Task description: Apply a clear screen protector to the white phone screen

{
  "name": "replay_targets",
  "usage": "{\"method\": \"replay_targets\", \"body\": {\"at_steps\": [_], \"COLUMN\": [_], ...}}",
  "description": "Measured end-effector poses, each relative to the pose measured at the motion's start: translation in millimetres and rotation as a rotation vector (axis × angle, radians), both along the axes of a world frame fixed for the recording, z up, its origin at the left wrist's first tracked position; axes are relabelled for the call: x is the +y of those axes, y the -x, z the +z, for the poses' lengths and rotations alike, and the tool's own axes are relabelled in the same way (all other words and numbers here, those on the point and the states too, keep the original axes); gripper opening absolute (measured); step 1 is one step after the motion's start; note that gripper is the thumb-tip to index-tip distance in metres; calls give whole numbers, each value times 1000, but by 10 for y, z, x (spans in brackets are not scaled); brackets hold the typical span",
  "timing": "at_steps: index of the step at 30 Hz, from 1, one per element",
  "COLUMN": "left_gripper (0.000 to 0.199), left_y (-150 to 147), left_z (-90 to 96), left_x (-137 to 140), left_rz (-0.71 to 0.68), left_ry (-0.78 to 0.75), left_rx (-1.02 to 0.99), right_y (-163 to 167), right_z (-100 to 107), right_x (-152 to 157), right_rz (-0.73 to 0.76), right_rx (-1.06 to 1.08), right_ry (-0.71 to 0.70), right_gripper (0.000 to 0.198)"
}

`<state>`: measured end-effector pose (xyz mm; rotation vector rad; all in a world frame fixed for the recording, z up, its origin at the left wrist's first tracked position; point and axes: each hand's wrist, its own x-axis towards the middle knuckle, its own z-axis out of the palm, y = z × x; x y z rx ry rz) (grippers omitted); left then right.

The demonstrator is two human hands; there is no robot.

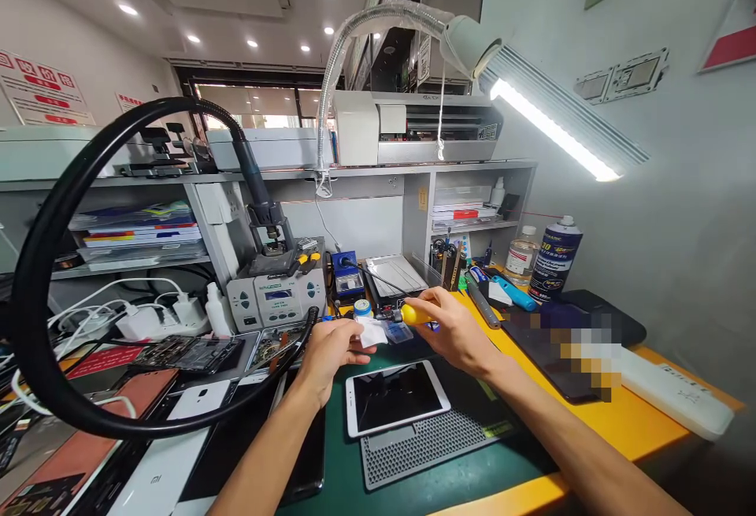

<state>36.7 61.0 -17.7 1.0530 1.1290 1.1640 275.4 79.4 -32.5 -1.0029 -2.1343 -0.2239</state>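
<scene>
My left hand [331, 347] pinches a small white piece of paper or tissue [373, 333] between thumb and fingers. My right hand [452, 327] is closed around a yellow-handled tool [415, 314] with a dark metal front end that points left towards the white piece. Its tip is too small to make out. Just behind my left fingers stands a small jar with a blue and white lid [362, 309]. A clear plastic bag [399, 332] lies between my hands. Below them, a white-framed tablet [397, 398] with a dark screen rests on a grey perforated plate [437, 447].
To the left, a thick black hose [44, 264] loops from a grey rework station [277, 295] across the bench. Phones and circuit boards [186, 354] crowd that side. At right stand a spray can [554, 260] and a clear bottle [520, 254]. A lamp [555, 118] hangs overhead.
</scene>
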Motion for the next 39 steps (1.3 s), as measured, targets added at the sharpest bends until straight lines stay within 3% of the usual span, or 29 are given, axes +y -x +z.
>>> {"method": "replay_targets", "body": {"at_steps": [10,39], "left_gripper": [20,25], "left_y": [-20,38], "left_z": [19,-2], "left_x": [-11,28], "left_rz": [-12,25], "left_ry": [0,-52], "left_rx": [49,29], "right_y": [-14,-34], "right_z": [4,45], "right_x": [-41,-76], "right_rz": [-29,-58], "right_rx": [-48,-86], "right_ry": [-24,-69], "right_gripper": [48,46]}}
